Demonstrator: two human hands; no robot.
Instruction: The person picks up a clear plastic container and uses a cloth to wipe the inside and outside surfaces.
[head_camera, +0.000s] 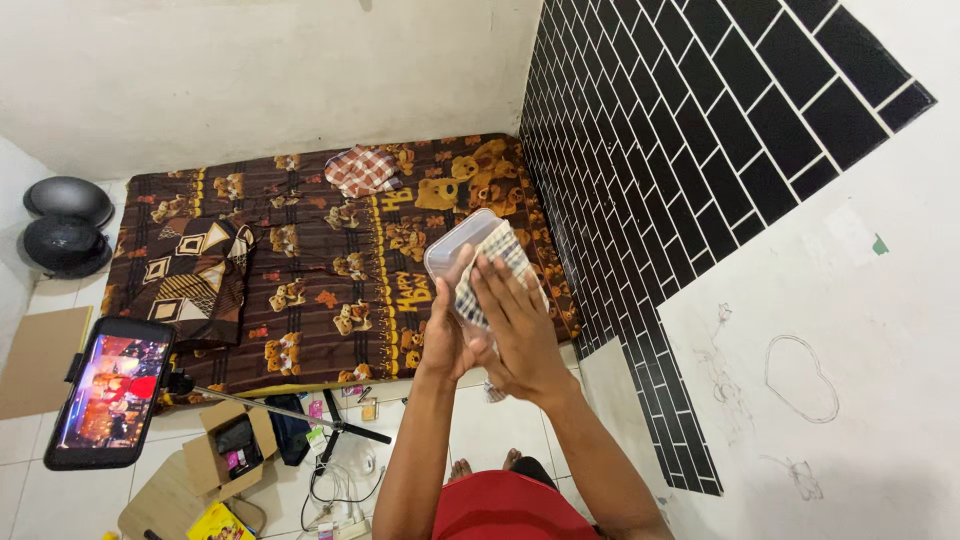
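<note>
1. Left hand (445, 335): wrapped around the lower end of a clear plastic container (458, 250), fingers closed on its underside. The container is held in the air, tilted, above the near edge of the mattress.
2. Right hand (515, 325): laid flat, fingers spread, pressing a checkered cloth (492, 262) against the container's upper face. The cloth is pinned under the palm and fingers rather than pinched.
3. Risk of slip: only one hand supports the container; a hard push from the flat hand could probably twist it out of that hold.
4. Risk of drop: below lie a tiled floor (500, 425) with cables, a small cardboard box (232, 445) and a tripod (300, 412); a falling container could strike these.
5. Risk of cloth loss: the cloth, held by pressure alone, may slide off if the palm lifts.
6. Surroundings: a mattress with a brown bear-print sheet (320, 270), a second checkered cloth (362, 170) at its far end, a phone (108, 392) on the tripod, and a black-tiled wall (680, 150) close to the right elbow, which a wide stroke might knock.
</note>
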